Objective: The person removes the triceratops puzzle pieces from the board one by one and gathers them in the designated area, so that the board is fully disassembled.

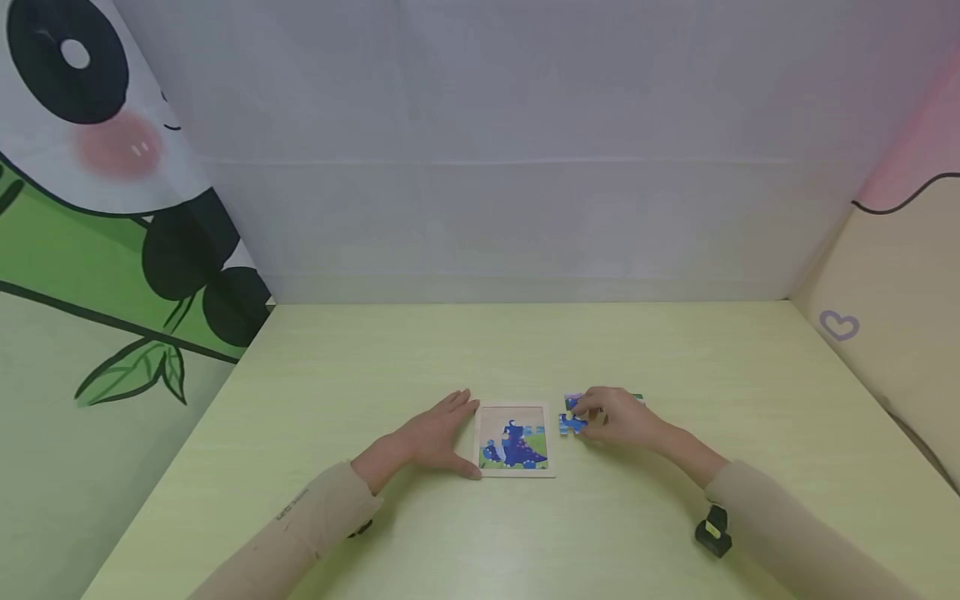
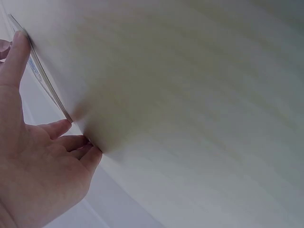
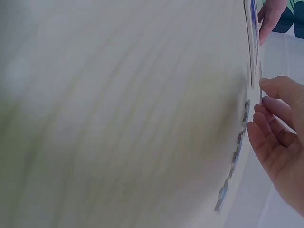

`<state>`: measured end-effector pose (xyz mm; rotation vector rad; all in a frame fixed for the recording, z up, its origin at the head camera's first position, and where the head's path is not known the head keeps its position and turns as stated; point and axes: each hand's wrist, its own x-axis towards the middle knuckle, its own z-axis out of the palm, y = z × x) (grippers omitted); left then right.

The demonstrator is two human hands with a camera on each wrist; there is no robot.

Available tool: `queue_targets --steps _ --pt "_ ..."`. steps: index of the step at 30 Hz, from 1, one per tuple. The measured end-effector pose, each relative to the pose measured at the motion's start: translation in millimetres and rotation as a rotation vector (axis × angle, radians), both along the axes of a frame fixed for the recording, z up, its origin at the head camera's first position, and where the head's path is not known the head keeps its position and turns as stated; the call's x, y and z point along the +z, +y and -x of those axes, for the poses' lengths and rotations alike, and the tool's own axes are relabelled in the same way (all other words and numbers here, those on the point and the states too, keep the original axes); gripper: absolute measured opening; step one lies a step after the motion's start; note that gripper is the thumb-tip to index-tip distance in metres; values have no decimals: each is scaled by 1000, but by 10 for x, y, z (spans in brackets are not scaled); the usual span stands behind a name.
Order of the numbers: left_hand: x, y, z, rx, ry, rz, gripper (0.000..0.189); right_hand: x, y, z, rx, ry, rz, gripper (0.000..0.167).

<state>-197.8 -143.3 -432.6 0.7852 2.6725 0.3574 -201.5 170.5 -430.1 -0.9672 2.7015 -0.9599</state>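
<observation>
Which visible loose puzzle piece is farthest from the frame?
The partly hidden, greenish piece peeking out beyond the right hand; the other loose pieces in the head view show between that hand and the frame.

A framed board [image 3: 252, 42] stands nearly edge-on to the camera, a strip of blue print showing on its face. Just beside its near end, the person's right grip [image 3: 284, 128], a bare hand, pinches a thin piece [image 3: 261, 94], also edge-on. Loose pieces [image 3: 236, 156] lie in a broken row on the bench [image 3: 118, 118], leading away from that same end of the board. By the board's far end is the left grip [image 3: 270, 20], with dark wall shapes [image 3: 284, 23] beyond the board.
</observation>
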Motion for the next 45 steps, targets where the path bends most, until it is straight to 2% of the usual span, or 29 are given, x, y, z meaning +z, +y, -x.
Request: queue_targets --steps 6,12,45 --pt "8 -21 -6 12 3 19 108 -82 82 -20 5 47 -24 21" --pt "4 -30 -14 -1 3 -6 108 -117 102 -30 11 100 -55 20" --pt "27 -13 -11 8 -19 -11 108 -141 134 7 -27 22 -34 20"
